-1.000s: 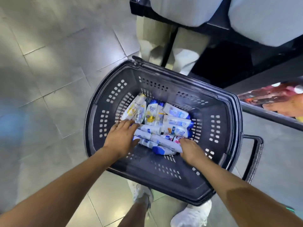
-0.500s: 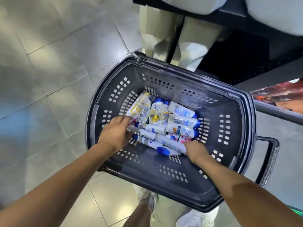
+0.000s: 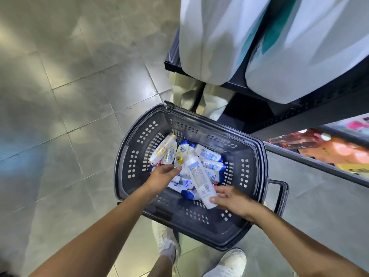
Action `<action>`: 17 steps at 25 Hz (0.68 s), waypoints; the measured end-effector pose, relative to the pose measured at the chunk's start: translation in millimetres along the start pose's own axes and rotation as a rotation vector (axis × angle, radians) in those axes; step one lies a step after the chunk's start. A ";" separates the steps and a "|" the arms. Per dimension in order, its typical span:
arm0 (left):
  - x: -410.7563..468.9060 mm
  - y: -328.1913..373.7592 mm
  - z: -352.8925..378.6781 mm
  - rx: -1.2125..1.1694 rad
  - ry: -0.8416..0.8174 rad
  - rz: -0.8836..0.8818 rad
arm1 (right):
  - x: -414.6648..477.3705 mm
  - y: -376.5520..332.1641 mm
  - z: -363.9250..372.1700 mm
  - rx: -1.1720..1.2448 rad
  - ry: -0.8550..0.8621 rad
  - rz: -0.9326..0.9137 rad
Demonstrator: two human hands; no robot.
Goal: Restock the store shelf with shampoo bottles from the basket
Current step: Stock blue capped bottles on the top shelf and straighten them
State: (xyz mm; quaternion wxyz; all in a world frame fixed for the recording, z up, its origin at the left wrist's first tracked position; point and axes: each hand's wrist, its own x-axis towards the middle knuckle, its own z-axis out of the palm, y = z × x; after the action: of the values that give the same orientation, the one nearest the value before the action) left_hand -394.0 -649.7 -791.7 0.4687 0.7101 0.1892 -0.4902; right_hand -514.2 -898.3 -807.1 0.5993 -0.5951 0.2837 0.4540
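While the right hand (image 3: pixel 231 198) pinches the 5 o'clock end of a white plastic shampoo bottle (image 3: pixel 197 174) slanting above the pile of bottles (image 3: pixel 211 156) in the dark grey plastic basket (image 3: pixel 127 176), the left hand (image 3: pixel 162 174) hovers loosely open at its 9 o'clock, and the bottle looks light, rigid and slick, safer held round its middle.

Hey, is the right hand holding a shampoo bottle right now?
Yes, the right hand grips the near end of a white shampoo bottle, which slants up above the basket.
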 end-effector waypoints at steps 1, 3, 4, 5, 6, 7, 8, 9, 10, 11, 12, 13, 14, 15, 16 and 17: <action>-4.7 2.6 5.7 -0.086 -0.029 -0.021 | -8.7 -4.6 4.0 0.060 -0.015 -0.006; -11.5 6.5 15.8 -0.260 -0.079 -0.059 | -21.2 -9.1 9.6 0.184 -0.033 -0.016; -14.4 8.3 20.0 -0.330 -0.117 -0.058 | -24.8 -9.4 11.5 0.214 -0.041 -0.024; -18.9 10.7 24.6 -0.371 -0.147 -0.047 | -27.9 -9.3 12.5 0.200 -0.050 -0.040; -21.5 11.4 28.3 -0.376 -0.168 -0.031 | -30.0 -9.7 14.4 0.186 -0.062 -0.052; -23.6 10.4 31.0 -0.378 -0.182 -0.016 | -30.8 -9.2 16.1 0.163 -0.069 -0.062; -25.3 8.6 33.0 -0.382 -0.181 -0.009 | -30.2 -7.9 18.4 0.151 -0.066 -0.064; -26.3 5.8 33.1 -0.389 -0.170 -0.012 | -28.0 -5.7 20.7 0.129 -0.064 -0.070; -26.0 1.5 32.2 -0.401 -0.152 -0.018 | -24.9 -4.5 23.4 0.103 -0.060 -0.075; -26.0 -3.6 30.1 -0.421 -0.138 -0.019 | -20.5 -3.1 25.9 0.061 -0.059 -0.078; -26.1 -8.3 26.7 -0.439 -0.120 -0.013 | -15.5 -2.8 28.2 0.019 -0.064 -0.080; -27.2 -11.7 21.3 -0.451 -0.097 0.000 | -9.4 -3.2 30.0 -0.028 -0.070 -0.075; -28.2 -15.7 12.8 -0.450 -0.068 0.022 | -1.9 -3.3 33.1 -0.073 -0.071 -0.061; -29.5 -18.9 1.2 -0.437 -0.033 0.046 | 6.8 -3.2 35.3 -0.127 -0.061 -0.036; -31.0 -22.0 -13.5 -0.410 0.006 0.069 | 16.2 -3.4 37.9 -0.195 -0.038 -0.009; -32.5 -25.5 -30.5 -0.382 0.044 0.086 | 26.0 -4.0 40.5 -0.289 -0.001 0.008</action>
State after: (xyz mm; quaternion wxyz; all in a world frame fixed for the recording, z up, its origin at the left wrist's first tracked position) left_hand -411.3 -605.1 -773.1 0.6110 0.6263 0.2586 -0.4094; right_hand -507.7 -853.1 -822.9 0.5059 -0.6738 0.2174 0.4927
